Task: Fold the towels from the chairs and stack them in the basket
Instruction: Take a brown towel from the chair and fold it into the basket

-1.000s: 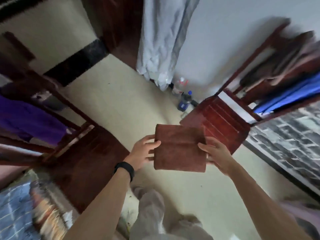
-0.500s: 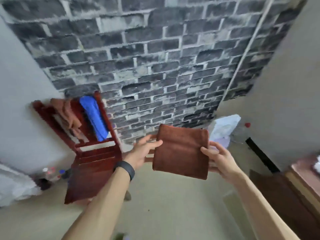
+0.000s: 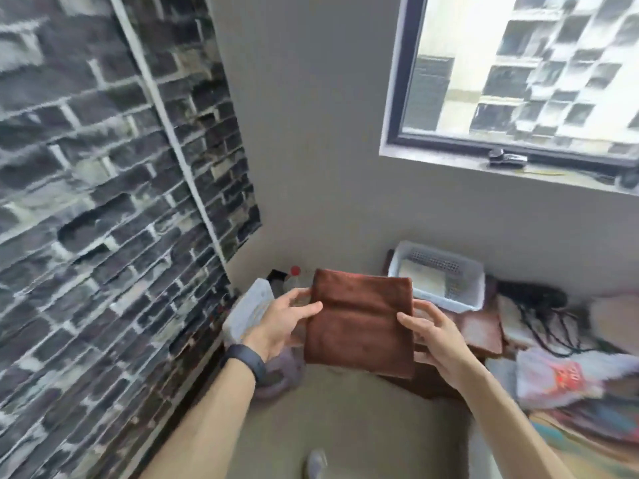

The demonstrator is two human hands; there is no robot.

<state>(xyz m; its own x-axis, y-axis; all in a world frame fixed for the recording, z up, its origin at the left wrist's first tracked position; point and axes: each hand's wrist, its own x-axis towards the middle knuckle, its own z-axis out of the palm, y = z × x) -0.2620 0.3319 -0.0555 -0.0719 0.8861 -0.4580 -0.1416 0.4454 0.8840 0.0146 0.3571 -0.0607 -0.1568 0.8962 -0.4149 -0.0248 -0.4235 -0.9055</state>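
Two hands hold one folded brown towel (image 3: 359,323) in the air at mid-frame, clear of any surface. It is a plush square several layers thick, and I judge it light, soft and floppy. It will not break and is not slippery, but the layers could slide apart or sag open if it is held by one corner only. The safest hold is probably at opposite side edges, with a thumb on top and fingers beneath, so the whole stack is clamped and stays flat.

That is close to how it is held now. The left hand (image 3: 287,326), with a dark band (image 3: 245,361) on its wrist, pinches the nine o'clock edge, thumb lying across the top face. The right hand (image 3: 439,344) pinches the three o'clock edge the same way, its fingers curling under and partly hidden by the cloth. Neither hand is spread wide.

The white basket (image 3: 460,302) sits near, at about one o'clock from the towel, on a cluttered brown bench (image 3: 482,328). Something pale already lies inside it.
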